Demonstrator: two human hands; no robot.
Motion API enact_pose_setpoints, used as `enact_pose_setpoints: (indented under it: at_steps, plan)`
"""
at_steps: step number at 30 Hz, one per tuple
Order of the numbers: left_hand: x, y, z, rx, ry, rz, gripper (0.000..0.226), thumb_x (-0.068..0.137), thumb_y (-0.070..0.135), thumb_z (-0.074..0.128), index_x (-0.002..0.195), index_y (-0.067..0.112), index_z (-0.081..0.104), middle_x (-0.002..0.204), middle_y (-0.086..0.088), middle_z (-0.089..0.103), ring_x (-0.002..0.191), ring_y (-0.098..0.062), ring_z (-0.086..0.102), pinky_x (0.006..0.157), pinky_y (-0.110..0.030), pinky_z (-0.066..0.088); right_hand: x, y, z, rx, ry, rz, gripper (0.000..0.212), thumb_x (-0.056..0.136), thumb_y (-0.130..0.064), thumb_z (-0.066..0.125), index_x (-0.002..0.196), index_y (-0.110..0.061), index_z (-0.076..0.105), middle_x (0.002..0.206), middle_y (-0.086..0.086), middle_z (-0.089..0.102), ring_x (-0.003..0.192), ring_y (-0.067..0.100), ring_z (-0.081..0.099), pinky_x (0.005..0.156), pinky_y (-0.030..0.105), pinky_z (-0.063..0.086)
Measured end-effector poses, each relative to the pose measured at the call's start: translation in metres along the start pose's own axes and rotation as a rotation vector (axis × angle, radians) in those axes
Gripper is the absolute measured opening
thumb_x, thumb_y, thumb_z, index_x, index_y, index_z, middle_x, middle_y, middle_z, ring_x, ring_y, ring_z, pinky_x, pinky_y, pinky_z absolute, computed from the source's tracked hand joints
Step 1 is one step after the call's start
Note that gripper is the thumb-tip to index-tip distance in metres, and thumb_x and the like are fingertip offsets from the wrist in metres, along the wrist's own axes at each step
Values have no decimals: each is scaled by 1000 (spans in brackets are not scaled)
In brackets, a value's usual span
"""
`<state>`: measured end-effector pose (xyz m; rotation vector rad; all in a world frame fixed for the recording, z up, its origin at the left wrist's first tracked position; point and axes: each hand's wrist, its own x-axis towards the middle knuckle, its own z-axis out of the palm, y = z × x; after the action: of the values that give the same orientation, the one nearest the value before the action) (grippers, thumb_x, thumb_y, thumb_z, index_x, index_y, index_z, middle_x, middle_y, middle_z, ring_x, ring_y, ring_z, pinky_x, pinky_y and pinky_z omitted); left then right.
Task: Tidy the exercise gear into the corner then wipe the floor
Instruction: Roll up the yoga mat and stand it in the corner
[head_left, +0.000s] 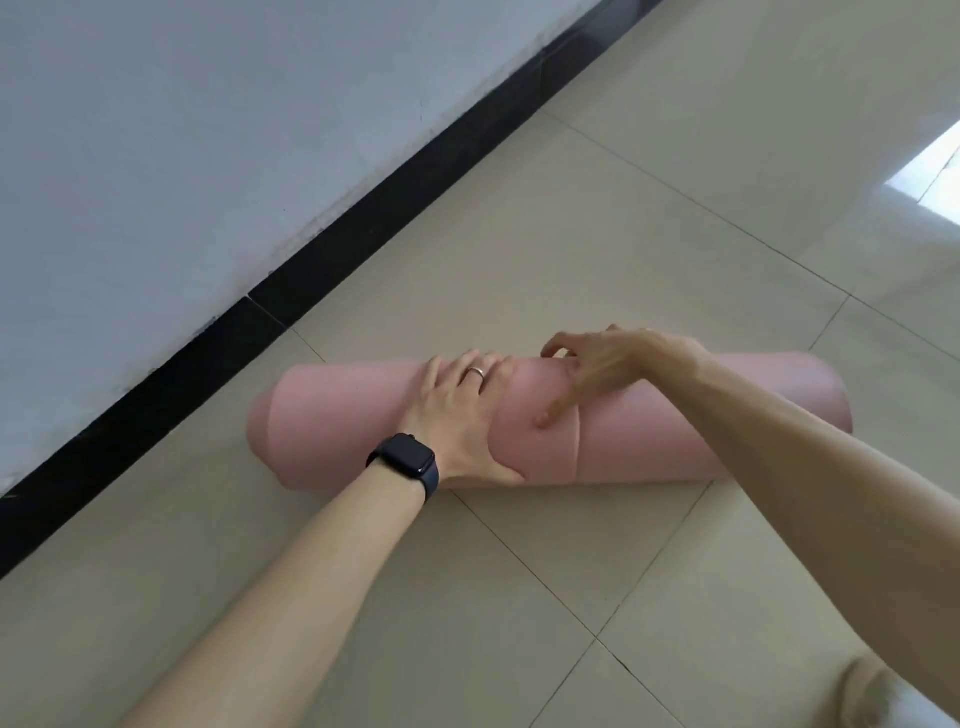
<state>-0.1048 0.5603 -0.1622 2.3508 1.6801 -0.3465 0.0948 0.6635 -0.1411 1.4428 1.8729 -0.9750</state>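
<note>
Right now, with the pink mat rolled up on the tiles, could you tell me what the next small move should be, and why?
Probably wrap the right hand round the pink mat over its loose edge: the roll looks complete, the left hand lies flat on it and the right seems to touch only by its thumb.

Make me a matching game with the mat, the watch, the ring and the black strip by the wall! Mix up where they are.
Things:
1 mat
2 watch
3 ring
4 black strip

Where or how:
a. along the wall's foot
b. on the left hand
c. rolled up on the floor
d. round a wrist

Pairs: 1-c, 2-d, 3-b, 4-a.
</note>
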Motion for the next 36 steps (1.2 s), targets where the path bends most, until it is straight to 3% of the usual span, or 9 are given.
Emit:
enact_pose_setpoints:
  at_steps: [5,9,14,19,21,23,27,30,36]
  plan:
    - [-8,17,19,57,26,33,133,55,86,60,155,23,0,163,-2,10,150,-26,2,120,-53,3,15,12,3,36,-219,18,140,26,-92,73,150,-55,18,165,-8,9,150,28,19,116,52,25]
    - [-11,17,16,5,-18,-47,134,54,84,64,155,29,-4,165,1,3,151,-24,-7,119,-55,-4,25,7,0,208,-399,52,133,34,-71,91,148,-49,26,145,-4,49,118,26,61,104,46,47]
    - [-24,26,13,-159,-33,-267,134,55,76,66,151,42,-21,160,-1,-30,143,-28,-36,114,-61,-18,15,2,3,192,-251,-20,135,29,-79,87,146,-38,35,143,-7,52,119,23,59,104,44,47]
    - [-48,51,20,-753,449,-959,89,84,61,55,155,42,5,164,1,-19,151,-29,-13,116,-59,-10,-31,2,55,14,199,-95,133,31,-97,62,146,-37,34,136,-1,46,133,24,38,112,51,28]
    - [-61,61,27,-1019,572,-1421,102,78,73,56,155,42,-3,165,-4,-15,151,-35,-2,114,-66,-2,-46,3,77,-31,350,-144,133,32,-101,56,146,-36,33,136,1,46,134,23,39,117,54,16]
    - [-71,76,32,-1410,566,-1639,121,67,83,61,154,40,-11,164,-12,-12,150,-39,7,114,-63,13,-57,4,97,-89,463,-170,131,35,-102,53,145,-32,33,136,3,46,132,26,42,119,56,7]
    - [-72,100,28,-1920,699,-1509,126,72,73,69,151,41,-23,160,1,23,137,-30,41,111,-52,34,-69,9,119,-146,589,-188,125,38,-98,54,139,-26,39,128,3,47,117,27,44,111,43,27]
    - [-73,98,18,-1892,637,-1471,133,70,69,74,150,37,-27,158,-7,28,135,-31,43,111,-48,30,-73,12,127,-130,609,-169,124,40,-98,54,139,-26,38,128,4,48,118,27,45,107,43,33]
    - [-71,69,-33,-1720,789,-1228,123,70,60,78,145,57,-20,129,-16,45,79,-21,55,83,-40,46,-90,-2,104,254,585,-187,103,54,-95,42,132,-28,44,126,-7,50,119,17,42,102,42,32]
